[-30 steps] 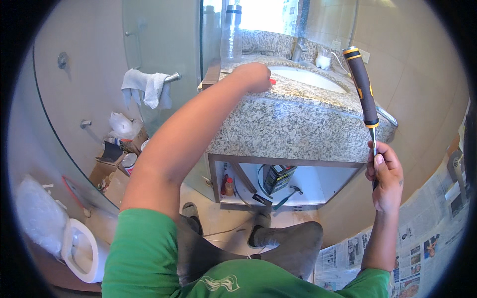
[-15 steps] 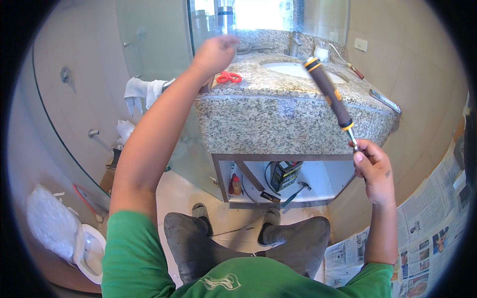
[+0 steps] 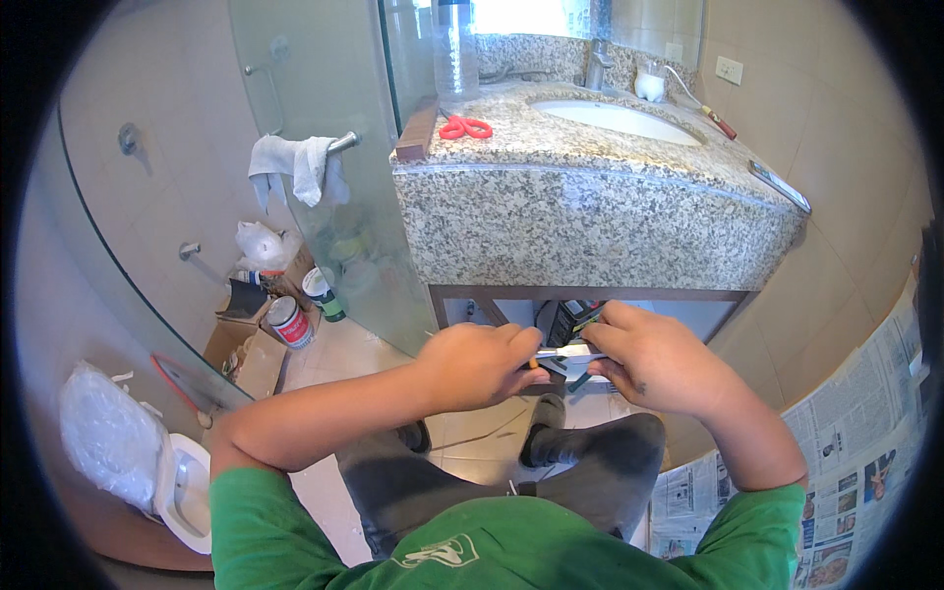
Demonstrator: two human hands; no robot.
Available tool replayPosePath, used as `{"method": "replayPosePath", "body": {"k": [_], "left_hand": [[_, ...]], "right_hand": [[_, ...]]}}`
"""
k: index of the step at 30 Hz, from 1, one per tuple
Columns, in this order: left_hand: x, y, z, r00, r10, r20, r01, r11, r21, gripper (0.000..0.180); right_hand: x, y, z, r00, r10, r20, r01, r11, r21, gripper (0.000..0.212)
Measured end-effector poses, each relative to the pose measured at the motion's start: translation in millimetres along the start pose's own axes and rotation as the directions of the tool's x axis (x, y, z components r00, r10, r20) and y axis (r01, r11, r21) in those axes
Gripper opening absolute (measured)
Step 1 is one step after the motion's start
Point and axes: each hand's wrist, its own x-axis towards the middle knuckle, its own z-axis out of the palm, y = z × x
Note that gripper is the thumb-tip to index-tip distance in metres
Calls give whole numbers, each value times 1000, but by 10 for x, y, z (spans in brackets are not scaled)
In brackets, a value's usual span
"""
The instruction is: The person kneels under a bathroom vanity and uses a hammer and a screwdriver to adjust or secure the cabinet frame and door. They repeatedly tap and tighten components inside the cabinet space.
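Observation:
Low in front of the vanity, my two hands meet at a flat-bladed metal tool, a chisel by its look. Its bright blade lies roughly level between them. My left hand is closed around the handle end, where a bit of yellow shows at the fingers; most of the handle is hidden. My right hand is closed on the other end of the blade, covering its tip with thumb and fingers. Behind the hands is a dark container in the open cabinet, partly covered.
On the granite counter are red-handled scissors, a brown wood strip, a clear bottle and a phone. A glass panel stands left, with a can and a cardboard box beyond. Newspaper lies right.
My left hand has come down from above the counter onto the chisel. My right hand has moved inward, and the chisel has swung from upright to nearly level.

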Motion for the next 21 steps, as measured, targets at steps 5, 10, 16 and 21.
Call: {"method": "replayPosePath", "body": {"k": [5, 10, 16, 21], "left_hand": [[-196, -243, -79, 998, -44, -49, 46, 998, 50, 36], [-304, -352, -96, 994, -2, -105, 10, 997, 78, 38], [-335, -424, -84, 999, -9, -52, 12, 998, 65, 37], [-521, -701, 54, 989, -51, -138, 57, 998, 35, 37]], "right_hand": [[87, 72, -39, 997, 44, 67, -45, 999, 14, 29], [156, 44, -25, 987, 79, 137, -89, 994, 66, 31], [208, 96, -17, 983, 34, 182, -50, 995, 84, 34], [113, 318, -113, 999, 41, 27, -45, 989, 143, 34]]}}
